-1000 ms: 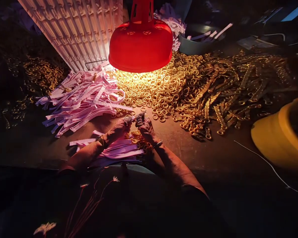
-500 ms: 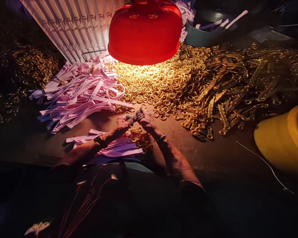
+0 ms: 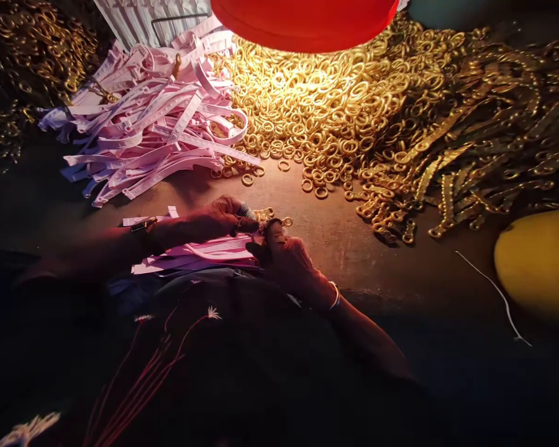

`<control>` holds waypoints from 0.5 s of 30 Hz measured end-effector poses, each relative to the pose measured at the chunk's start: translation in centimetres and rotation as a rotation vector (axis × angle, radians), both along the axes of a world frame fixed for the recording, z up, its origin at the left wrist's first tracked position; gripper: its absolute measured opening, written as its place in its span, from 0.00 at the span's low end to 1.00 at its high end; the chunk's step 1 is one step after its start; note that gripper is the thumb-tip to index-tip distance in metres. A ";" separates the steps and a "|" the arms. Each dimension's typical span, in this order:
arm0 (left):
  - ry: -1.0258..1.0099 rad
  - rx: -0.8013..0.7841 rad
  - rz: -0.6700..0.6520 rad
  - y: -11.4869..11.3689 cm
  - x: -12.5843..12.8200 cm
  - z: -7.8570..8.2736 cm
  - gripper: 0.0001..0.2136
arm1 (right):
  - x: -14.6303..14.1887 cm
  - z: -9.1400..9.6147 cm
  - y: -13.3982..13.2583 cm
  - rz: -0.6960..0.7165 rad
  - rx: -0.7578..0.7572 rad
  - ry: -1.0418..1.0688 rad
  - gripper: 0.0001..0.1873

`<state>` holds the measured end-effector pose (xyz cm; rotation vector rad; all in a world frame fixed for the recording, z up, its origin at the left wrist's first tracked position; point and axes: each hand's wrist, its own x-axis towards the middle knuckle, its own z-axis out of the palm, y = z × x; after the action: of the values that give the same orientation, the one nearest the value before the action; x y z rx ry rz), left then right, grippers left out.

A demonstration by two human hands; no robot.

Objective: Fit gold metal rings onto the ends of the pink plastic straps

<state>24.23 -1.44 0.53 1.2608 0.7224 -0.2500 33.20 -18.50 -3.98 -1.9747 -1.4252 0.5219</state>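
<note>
My left hand point(image 3: 205, 223) and my right hand point(image 3: 282, 257) meet low at the table's near edge, fingertips together, pinching a small tangle of gold rings point(image 3: 271, 216). A grey wrapping covers the left fingertips. Under my left wrist lies a small bundle of pink strips point(image 3: 195, 251). Beyond the hands are a larger heap of pink strips point(image 3: 144, 118) and a big pile of gold rings point(image 3: 307, 112). Gold toothed strips point(image 3: 461, 149) spread to the right.
A red lamp shade point(image 3: 302, 18) hangs at the top, above a white ribbed panel point(image 3: 149, 12). A yellow tub point(image 3: 538, 261) stands at right, with a white wire point(image 3: 494, 292) beside it. Dark gold chain point(image 3: 37, 43) lies far left on the brown table point(image 3: 335, 248).
My view has tilted down, pushing the lamp and piles upward in the picture. My hands have dropped nearer my body, and my left forearm now lies flatter across the pink strips.
</note>
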 end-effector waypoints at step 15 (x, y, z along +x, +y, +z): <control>-0.050 -0.209 0.094 -4.8 -5.5 -1.1 0.17 | -3.9 -0.6 -1.6 -0.166 -0.071 0.736 0.18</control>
<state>18.72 -6.21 -0.61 1.0286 0.6915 -0.2107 29.28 -20.08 -4.58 -1.6620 -0.7831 1.0903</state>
